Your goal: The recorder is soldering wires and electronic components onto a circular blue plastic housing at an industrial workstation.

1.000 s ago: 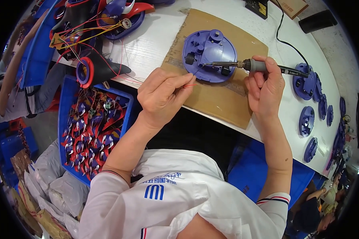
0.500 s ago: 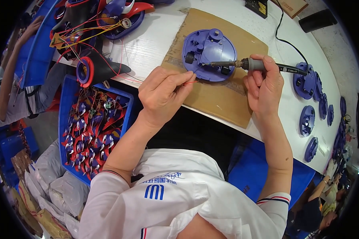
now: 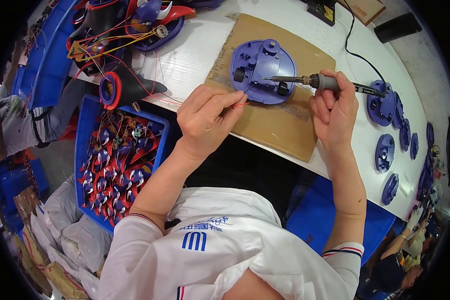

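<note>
My right hand (image 3: 335, 107) grips the grey handle of a soldering iron (image 3: 322, 81), its metal tip pointing left over a purple plastic base (image 3: 257, 82). This rounded base has small black wheels and a round post, and lies on a sheet of brown cardboard (image 3: 290, 132). At the base's near left edge, my left hand (image 3: 207, 117) is closed in a pinch on a thin wire (image 3: 241, 104) with a red end showing past the fingertips. Whether the wire's other end touches the base is hard to make out.
Dark shells with red rims (image 3: 112, 90) and loose wires crowd the table's left. Below them stands a blue bin (image 3: 162, 145) of red, white and purple parts. More purple bases (image 3: 385, 152) line the right side. A black cord (image 3: 352, 37) runs to the iron.
The soldering iron's tip has shifted slightly right and up, away from the base's near left part. My left hand keeps its pinch almost in place.
</note>
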The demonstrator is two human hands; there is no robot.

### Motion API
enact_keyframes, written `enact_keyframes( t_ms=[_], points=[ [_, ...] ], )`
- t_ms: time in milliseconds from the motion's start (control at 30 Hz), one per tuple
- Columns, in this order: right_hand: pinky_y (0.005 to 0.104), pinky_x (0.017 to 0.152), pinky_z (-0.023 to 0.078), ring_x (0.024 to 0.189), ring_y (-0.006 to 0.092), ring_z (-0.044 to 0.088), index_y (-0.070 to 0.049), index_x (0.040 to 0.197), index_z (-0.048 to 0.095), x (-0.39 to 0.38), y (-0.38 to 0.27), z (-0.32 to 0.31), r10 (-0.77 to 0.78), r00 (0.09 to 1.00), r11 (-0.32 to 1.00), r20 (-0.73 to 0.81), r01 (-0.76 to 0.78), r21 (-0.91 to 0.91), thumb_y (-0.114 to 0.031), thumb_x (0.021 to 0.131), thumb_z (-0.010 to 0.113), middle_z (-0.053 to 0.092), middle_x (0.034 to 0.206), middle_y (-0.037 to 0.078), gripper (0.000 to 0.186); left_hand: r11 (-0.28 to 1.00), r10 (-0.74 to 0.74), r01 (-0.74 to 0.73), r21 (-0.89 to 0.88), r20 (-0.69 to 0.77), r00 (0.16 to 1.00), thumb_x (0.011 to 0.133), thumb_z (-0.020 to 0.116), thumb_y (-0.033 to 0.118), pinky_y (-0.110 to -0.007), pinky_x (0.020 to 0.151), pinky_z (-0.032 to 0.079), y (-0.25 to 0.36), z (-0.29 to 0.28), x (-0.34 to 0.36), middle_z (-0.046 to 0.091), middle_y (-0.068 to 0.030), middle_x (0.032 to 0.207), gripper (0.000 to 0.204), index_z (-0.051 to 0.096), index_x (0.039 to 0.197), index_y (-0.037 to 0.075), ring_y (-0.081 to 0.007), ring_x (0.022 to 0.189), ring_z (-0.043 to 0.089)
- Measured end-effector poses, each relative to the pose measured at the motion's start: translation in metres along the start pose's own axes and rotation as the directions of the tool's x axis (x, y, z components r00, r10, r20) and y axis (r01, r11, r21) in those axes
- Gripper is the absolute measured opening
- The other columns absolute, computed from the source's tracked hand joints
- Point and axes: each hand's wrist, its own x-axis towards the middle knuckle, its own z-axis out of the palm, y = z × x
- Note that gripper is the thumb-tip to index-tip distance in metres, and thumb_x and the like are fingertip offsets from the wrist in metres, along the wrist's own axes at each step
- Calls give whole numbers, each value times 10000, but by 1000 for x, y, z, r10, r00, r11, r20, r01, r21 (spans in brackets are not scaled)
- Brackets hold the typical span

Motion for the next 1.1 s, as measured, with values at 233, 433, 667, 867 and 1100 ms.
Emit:
enact_keyframes(
  t_ms=[233,433,667,867,1100],
  points=[
    [179,352,183,353,28,201,8,986,614,0,-2,-1,-2,1000,1000,-3,2,21,-245,962,452,325,508,-45,301,998,-55,55,-16,17,998,615,750,-52,-219,502,400,4,-3,0,603,-10,704,202,691,787,36,-120,567,486],
    [191,375,192,371,47,223,-14,928,626,9,-8,-14,3,1000,993,-11,-2,115,-249,937,491,339,508,-30,271,997,-77,78,-10,74,994,651,733,-49,-232,543,419,9,-5,5,609,-23,737,189,689,814,36,-143,616,511],
    [194,352,179,356,43,197,-23,967,596,22,-9,-13,36,989,982,-141,-9,186,-245,944,486,300,482,-58,248,1000,-8,7,15,92,996,741,666,-30,-279,645,442,3,-9,8,614,-53,793,129,657,855,28,-195,696,532],
    [198,353,174,355,42,194,-39,976,591,27,-6,-18,122,990,943,-76,-92,321,-265,929,524,296,478,-65,240,989,-129,134,-65,67,989,814,582,-2,-372,785,441,-1,-28,7,582,-81,805,69,617,854,41,-276,728,517],
    [182,312,146,328,17,182,-32,1006,569,25,-8,-32,111,965,969,-240,-50,244,-256,950,496,248,464,-89,242,993,-121,121,-8,-7,993,833,559,60,-344,791,363,10,-36,13,549,-74,765,23,545,818,68,-259,703,470]
  ],
)
